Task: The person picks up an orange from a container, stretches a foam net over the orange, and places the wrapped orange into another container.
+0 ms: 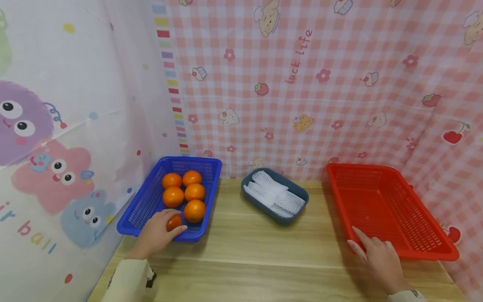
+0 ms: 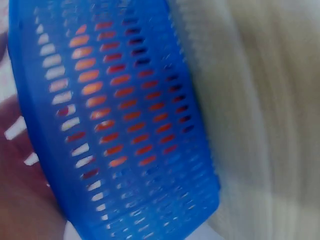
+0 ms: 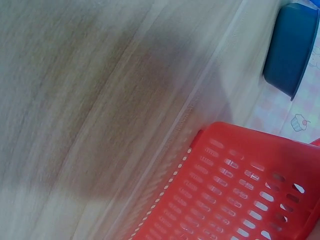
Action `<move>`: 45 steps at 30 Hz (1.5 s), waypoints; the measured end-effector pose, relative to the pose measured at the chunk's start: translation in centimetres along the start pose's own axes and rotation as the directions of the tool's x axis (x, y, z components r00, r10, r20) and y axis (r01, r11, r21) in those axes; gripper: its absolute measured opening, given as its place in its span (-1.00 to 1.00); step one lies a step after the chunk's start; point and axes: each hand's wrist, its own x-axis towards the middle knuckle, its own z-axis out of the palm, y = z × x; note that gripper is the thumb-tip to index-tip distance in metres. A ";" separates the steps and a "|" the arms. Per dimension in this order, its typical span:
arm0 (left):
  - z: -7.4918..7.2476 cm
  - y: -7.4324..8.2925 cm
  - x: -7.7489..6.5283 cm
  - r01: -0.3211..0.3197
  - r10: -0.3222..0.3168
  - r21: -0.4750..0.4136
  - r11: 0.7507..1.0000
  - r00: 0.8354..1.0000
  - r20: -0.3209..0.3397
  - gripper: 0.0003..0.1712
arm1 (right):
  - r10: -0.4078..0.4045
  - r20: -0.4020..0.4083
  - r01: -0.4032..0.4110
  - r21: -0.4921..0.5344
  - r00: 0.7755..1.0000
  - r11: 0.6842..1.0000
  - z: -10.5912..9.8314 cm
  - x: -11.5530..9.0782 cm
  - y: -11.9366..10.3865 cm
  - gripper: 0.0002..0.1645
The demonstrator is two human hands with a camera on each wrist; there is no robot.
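Note:
In the head view my left hand [image 1: 158, 233] reaches over the near wall of a blue basket [image 1: 141, 209]. Its fingers and thumb curve round the nearest orange [image 1: 174, 222], which they partly cover. Several more oranges [image 1: 195, 211] lie behind that one. The left wrist view shows orange colour through the slots of the blue basket wall [image 2: 150, 185]. My right hand [image 1: 379, 258] rests at the near left corner of a red basket [image 1: 371, 209], fingers loosely extended on the rim. The right wrist view shows the slotted red basket wall [image 3: 220, 185].
A dark blue-green tray [image 1: 284, 219] stands between the baskets, holding white foam net sleeves [image 1: 273, 193]. All three containers stand on a wood-grain table [image 1: 256, 256]. Behind hangs a pink checked cloth [image 1: 279, 109], and a white printed cloth [image 1: 124, 105] hangs at the left.

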 end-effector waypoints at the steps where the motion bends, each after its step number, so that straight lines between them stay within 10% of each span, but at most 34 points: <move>1: -0.3 -0.2 0.3 0.011 -0.011 0.003 1.000 1.000 0.019 -0.31 | 0.000 0.000 0.000 -0.001 1.000 1.000 0.0 0.0 0.0 -0.45; 8: -1.5 -0.7 2.2 0.120 -0.126 0.047 0.992 0.981 0.150 -0.32 | 0.049 0.086 -0.050 0.013 0.995 0.999 -0.5 0.3 0.0 -0.40; 19: -1.3 -2.0 4.0 0.239 -0.239 0.053 0.970 0.875 0.421 -0.33 | 0.093 0.185 -0.099 0.024 0.978 0.995 -0.6 0.6 -0.1 -0.36; 25: -1.1 -2.1 4.2 0.267 -0.258 0.044 0.963 0.854 0.452 -0.33 | 0.103 0.194 -0.109 0.021 0.976 0.994 -0.7 0.6 -0.3 -0.35; 32: -1.1 -1.9 4.5 0.269 -0.260 0.040 0.962 0.866 0.427 -0.35 | 0.119 0.214 -0.125 0.012 0.969 0.992 -0.7 0.7 -0.1 -0.33; 40: -1.2 -1.0 4.4 0.112 -0.116 0.033 0.993 0.957 0.266 -0.16 | 0.122 0.202 -0.127 0.011 0.972 0.992 -0.9 0.7 -0.2 -0.34; 45: -1.3 0.0 4.2 0.103 -0.104 0.011 0.995 0.981 0.165 -0.15 | 0.124 0.210 -0.130 0.016 0.970 0.991 -0.9 0.6 -0.3 -0.33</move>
